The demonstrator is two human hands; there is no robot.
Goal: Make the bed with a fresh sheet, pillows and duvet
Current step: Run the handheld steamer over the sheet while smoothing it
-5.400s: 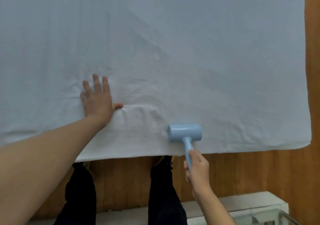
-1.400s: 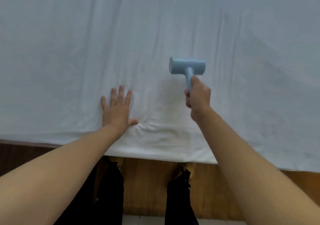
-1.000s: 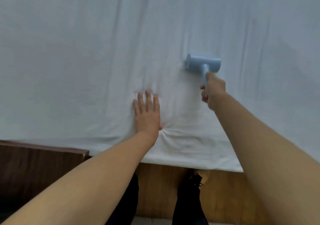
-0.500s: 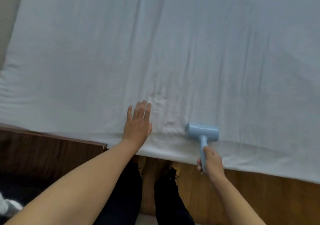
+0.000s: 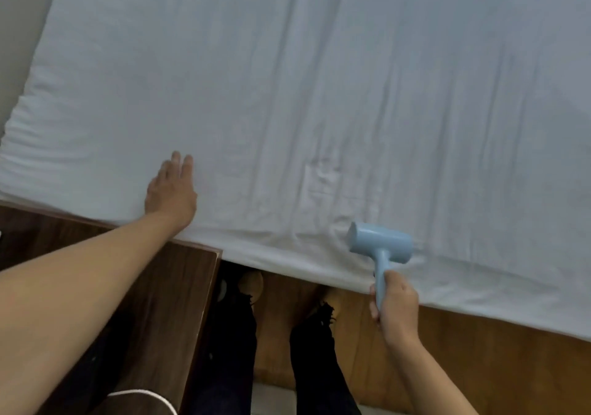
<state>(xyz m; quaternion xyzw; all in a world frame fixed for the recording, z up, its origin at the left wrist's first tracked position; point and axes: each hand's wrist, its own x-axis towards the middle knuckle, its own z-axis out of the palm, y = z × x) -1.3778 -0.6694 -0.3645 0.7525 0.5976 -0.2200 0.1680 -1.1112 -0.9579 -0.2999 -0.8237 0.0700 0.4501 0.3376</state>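
Observation:
A white sheet covers the bed and fills most of the head view, with long creases running away from me. My left hand lies flat on the sheet near its front edge, fingers straight. My right hand grips the handle of a light blue T-shaped roller, whose head rests on the sheet at the front edge. No pillows or duvet are in view.
A dark wooden bedside table stands at the lower left, against the bed edge under my left forearm. The wooden bed frame runs along the lower right. My legs in dark trousers stand between them. A white cord lies at the bottom.
My left hand has slid left along the sheet's front edge. The roller stays at the front edge, after having been pulled back from farther up the sheet a second ago.

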